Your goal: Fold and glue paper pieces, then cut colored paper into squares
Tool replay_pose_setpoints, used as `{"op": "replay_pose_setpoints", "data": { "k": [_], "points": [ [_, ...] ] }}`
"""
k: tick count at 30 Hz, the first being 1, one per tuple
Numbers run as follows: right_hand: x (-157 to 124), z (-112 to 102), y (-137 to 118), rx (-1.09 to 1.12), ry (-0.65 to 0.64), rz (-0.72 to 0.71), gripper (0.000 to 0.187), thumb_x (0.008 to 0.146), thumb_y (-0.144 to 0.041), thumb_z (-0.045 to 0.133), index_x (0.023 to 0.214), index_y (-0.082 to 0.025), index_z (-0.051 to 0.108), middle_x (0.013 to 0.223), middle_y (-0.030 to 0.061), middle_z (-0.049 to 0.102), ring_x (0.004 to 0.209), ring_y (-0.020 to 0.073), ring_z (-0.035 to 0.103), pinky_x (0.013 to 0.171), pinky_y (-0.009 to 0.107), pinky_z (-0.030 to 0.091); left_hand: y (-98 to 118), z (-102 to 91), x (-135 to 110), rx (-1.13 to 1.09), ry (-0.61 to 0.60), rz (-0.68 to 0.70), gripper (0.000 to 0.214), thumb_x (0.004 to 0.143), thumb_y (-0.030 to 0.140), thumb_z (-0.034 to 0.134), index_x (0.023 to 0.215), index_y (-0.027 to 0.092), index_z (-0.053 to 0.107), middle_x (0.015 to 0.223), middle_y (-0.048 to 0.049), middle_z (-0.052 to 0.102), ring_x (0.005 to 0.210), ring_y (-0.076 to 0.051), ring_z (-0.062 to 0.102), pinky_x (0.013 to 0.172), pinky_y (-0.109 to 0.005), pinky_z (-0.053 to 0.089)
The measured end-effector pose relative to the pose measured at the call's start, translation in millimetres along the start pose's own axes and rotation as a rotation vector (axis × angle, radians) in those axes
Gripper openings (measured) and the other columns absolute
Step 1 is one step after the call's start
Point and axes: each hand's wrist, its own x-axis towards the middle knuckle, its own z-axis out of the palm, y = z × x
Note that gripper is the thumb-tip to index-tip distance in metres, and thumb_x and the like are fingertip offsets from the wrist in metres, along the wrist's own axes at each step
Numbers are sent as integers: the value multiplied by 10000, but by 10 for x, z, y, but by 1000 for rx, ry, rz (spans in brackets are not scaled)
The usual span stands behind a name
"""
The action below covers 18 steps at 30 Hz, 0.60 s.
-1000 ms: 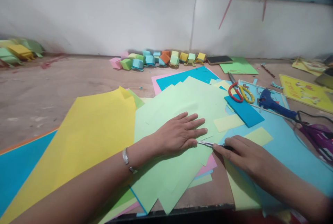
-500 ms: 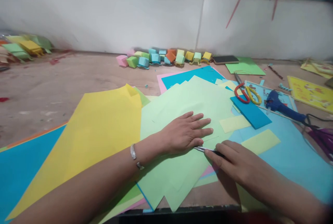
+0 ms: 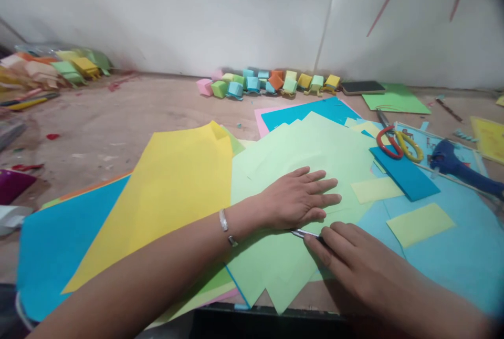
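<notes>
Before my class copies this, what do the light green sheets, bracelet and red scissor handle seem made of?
Light green sheets: paper or thin card, matte, with crisp corners.
Bracelet: probably metal, polished, judging by its silvery glints.
Red scissor handle: likely plastic, smooth and evenly coloured.

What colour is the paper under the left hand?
The paper is pale green; it shows best in the head view.
</notes>
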Motion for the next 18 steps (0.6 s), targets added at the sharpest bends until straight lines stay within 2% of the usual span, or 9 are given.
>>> {"op": "replay_pose_setpoints", "data": {
  "k": [6, 10, 15, 18],
  "points": [
    [119, 44, -120, -27, -25, 34, 317, 875, -75, 361, 1057, -132, 614, 767, 80, 573, 697, 247, 522, 554, 349, 358, -1, -1, -1, 61, 17, 10, 500, 1030, 471, 281, 1479, 282, 391, 1603, 10, 293, 1484, -223, 221, 1189, -406, 175],
    [205, 88, -176, -105, -28, 11, 373, 812, -94, 411, 1131, -156, 595, 776, 74, 574, 675, 256, 511, 484, 322, 270, -21, 22, -9, 67, 22, 19, 505, 1033, 468, 262, 1492, 287, 368, 1608, 15, 283, 1485, -222, 216, 1182, -407, 188],
    [319, 137, -244, -119, -5, 4, 370, 798, -148, 439, 1132, -147, 598, 788, 84, 579, 724, 247, 473, 591, 352, 389, -44, 57, -5, 61, 46, 38, 511, 1031, 465, 277, 1501, 281, 355, 1614, 13, 268, 1492, -223, 189, 1182, -404, 180],
    [444, 106, -316, -99, -17, -29, 304, 819, -157, 454, 1077, -167, 613, 782, 74, 577, 716, 233, 459, 624, 353, 404, -34, 40, 1, 58, 39, 29, 510, 1029, 467, 291, 1498, 280, 360, 1612, 12, 273, 1492, -225, 191, 1184, -405, 180]
  ]
}}
